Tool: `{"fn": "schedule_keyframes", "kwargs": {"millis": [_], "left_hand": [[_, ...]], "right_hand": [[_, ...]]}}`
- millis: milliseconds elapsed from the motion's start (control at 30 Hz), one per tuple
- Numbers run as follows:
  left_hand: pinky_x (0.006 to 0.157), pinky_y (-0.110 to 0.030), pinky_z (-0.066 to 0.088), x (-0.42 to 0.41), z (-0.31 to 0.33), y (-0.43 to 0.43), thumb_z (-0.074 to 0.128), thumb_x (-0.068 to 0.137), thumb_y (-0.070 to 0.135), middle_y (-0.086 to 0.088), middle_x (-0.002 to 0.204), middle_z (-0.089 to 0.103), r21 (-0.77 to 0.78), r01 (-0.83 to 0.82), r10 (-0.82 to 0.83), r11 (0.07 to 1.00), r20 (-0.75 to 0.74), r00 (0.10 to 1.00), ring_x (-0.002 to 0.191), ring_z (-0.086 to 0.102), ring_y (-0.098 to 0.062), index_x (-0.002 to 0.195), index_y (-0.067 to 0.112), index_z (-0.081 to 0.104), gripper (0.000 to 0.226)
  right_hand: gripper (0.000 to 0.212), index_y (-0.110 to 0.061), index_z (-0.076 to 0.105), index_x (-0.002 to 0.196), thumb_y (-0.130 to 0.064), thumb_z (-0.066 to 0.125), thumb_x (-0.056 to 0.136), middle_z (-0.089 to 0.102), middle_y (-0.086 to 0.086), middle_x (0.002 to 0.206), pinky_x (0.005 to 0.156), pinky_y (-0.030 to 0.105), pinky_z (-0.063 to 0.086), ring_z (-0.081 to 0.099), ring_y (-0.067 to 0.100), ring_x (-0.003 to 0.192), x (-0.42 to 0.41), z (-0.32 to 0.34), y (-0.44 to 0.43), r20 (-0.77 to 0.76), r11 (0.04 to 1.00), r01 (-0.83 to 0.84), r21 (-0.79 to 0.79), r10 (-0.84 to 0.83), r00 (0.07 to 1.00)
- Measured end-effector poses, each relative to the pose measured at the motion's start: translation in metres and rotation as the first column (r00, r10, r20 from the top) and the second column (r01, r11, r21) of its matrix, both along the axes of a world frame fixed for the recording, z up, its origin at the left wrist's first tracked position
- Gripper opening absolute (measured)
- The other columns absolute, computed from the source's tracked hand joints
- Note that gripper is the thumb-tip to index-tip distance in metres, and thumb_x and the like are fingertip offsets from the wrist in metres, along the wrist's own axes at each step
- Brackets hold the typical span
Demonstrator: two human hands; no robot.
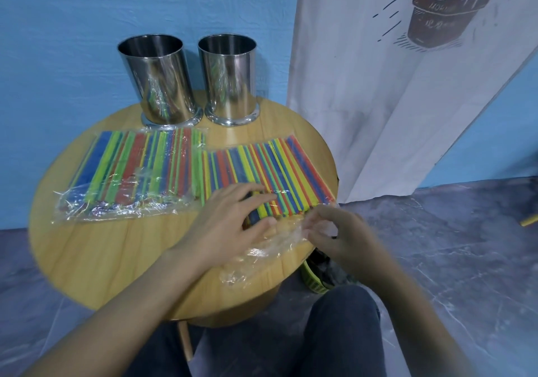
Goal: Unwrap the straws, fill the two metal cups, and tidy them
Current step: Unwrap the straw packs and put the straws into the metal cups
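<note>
Two packs of coloured straws lie flat on the round wooden table (102, 254). The left pack (136, 167) lies in its film just in front of the left cup (158, 79). The right pack (262, 170) lies beside it, nearer the table's right edge, with the right cup (230, 79) standing behind. No straws show above either rim.

The left hand (230, 225) is open, with its fingers spread and slightly bent, and presses down on the near end of the right pack. The right hand (337, 237) (blurred) has its fingers curled toward the thumb and appears to pinch the clear wrap (262, 248). The wrap lies loose and crumpled past the near ends of the straws.

The straws are judged light and smooth, likely to roll and scatter once they are bare, and likely to kink under a hard squeeze. The film is thin, slippery and stretchy. It is best taken at its loose end and drawn along the length of the straws while a flat hand pins the bundle. For lifting, the bundle is best grasped around its middle.
</note>
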State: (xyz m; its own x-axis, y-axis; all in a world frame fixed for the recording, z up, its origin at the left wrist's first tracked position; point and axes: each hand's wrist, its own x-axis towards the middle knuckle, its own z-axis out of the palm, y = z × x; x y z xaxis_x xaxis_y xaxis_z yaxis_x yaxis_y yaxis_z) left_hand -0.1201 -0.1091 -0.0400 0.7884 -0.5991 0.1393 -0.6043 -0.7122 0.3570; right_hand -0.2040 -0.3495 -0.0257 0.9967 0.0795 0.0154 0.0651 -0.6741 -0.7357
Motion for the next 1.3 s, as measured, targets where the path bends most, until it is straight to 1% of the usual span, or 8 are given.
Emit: {"fn": "schedule_keyframes", "kwargs": {"millis": [133,433,567,733,900,1033,1200,1300], "left_hand": [[0.128,-0.044,-0.009,-0.014,-0.008,0.002,0.023,0.092,0.087,0.017,0.169,-0.001,0.197,0.033,-0.032,0.980,-0.009,0.999,0.158,-0.009,-0.011,0.160,0.046,0.007,0.081],[0.125,-0.040,-0.010,0.021,-0.008,0.002,0.029,0.096,0.076,0.008,0.172,0.005,0.216,0.016,-0.032,0.976,0.068,0.997,0.158,-0.008,-0.015,0.161,0.044,0.010,0.075],[0.126,-0.042,0.008,0.009,-0.008,0.008,0.040,0.098,0.072,0.008,0.168,0.022,0.105,0.007,-0.020,0.994,0.126,0.992,0.156,0.013,-0.017,0.159,0.041,0.026,0.070],[0.110,-0.036,0.034,-0.017,-0.015,0.019,0.038,0.092,0.080,0.012,0.142,0.048,0.013,0.010,-0.012,1.000,0.156,0.988,0.133,0.041,-0.011,0.139,0.037,0.056,0.066],[0.091,-0.027,0.031,-0.026,-0.012,0.015,0.040,0.090,0.083,0.018,0.112,0.051,0.000,0.025,-0.025,1.000,0.172,0.985,0.109,0.043,-0.006,0.118,0.039,0.065,0.058],[0.082,-0.028,0.041,-0.026,-0.008,0.007,0.051,0.097,0.056,0.018,0.096,0.057,-0.058,0.020,-0.011,0.998,0.152,0.988,0.093,0.046,-0.004,0.103,0.035,0.067,0.027],[0.071,-0.018,0.042,-0.027,-0.005,0.007,0.059,0.099,0.043,0.022,0.088,0.057,-0.189,-0.041,0.054,0.981,0.068,0.996,0.085,0.051,-0.002,0.101,0.032,0.068,0.015],[0.068,-0.025,0.050,-0.029,-0.001,0.007,0.061,0.099,0.039,0.019,0.085,0.061,-0.297,-0.079,0.094,0.952,0.037,0.995,0.083,0.057,-0.001,0.101,0.029,0.071,0.014]], "right_hand": [[0.007,-0.025,0.069,0.092,-0.020,0.073,0.092,0.065,-0.015,0.095,0.081,0.026,0.048,0.056,0.003,0.092,-0.016,-0.010,0.005,0.156,0.970,-0.045,-0.237,0.084,0.984],[0.013,-0.022,0.073,0.105,-0.019,0.063,0.096,0.066,-0.008,0.114,0.097,0.031,0.045,0.058,0.011,0.109,-0.015,-0.030,0.022,0.332,0.937,0.009,-0.349,0.115,0.936],[0.021,-0.020,0.072,0.117,-0.018,0.066,0.096,0.068,-0.004,0.123,0.106,0.043,0.047,0.060,0.016,0.121,-0.013,-0.038,0.025,0.353,0.927,0.057,-0.371,0.084,0.932],[0.023,-0.024,0.071,0.116,-0.015,0.066,0.095,0.066,-0.007,0.121,0.105,0.045,0.046,0.058,0.016,0.120,-0.011,-0.037,0.026,0.361,0.920,0.053,-0.389,0.099,0.927],[0.030,-0.027,0.067,0.124,-0.018,0.060,0.096,0.064,-0.006,0.127,0.109,0.049,0.042,0.055,0.019,0.127,-0.016,-0.038,0.028,0.355,0.921,0.074,-0.383,0.073,0.932],[0.036,-0.029,0.066,0.129,-0.016,0.067,0.095,0.064,-0.005,0.130,0.112,0.052,0.040,0.052,0.019,0.133,-0.020,-0.035,0.027,0.354,0.920,0.086,-0.382,0.060,0.933],[0.020,-0.028,0.076,0.109,-0.020,0.075,0.090,0.062,0.000,0.131,0.104,0.049,0.047,0.055,0.026,0.125,-0.029,-0.028,0.029,0.401,0.931,0.189,-0.313,-0.051,0.914],[0.011,-0.027,0.077,0.099,-0.029,0.074,0.088,0.061,-0.002,0.120,0.098,0.047,0.045,0.055,0.026,0.116,-0.034,-0.020,0.033,0.471,0.919,0.240,-0.313,-0.069,0.879]]}}
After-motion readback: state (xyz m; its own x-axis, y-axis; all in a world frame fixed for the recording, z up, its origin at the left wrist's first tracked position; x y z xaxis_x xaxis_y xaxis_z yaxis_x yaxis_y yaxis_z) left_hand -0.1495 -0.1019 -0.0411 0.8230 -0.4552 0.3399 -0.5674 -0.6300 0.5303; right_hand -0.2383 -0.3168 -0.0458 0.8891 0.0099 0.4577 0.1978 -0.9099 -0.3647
